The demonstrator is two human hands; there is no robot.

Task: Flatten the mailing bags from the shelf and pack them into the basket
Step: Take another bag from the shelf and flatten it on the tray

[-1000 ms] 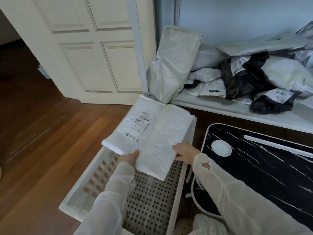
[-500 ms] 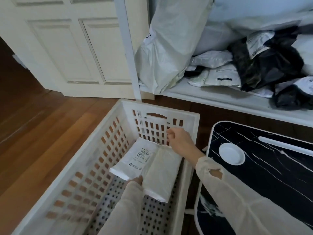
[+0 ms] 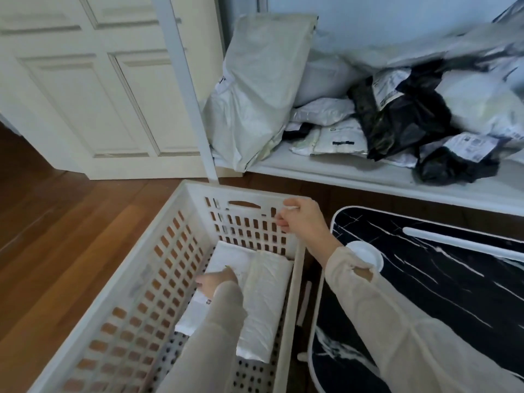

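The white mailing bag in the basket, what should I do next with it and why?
Probably let go and lift your left hand off the white mailing bag: it already lies flat on the basket floor. Your right hand is up at the far rim, and more bags wait on the shelf.

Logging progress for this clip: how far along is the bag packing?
Early. One white mailing bag lies flat in the basket, the left hand resting on it. The right hand holds the basket's rim. A pile of bags remains on the shelf.
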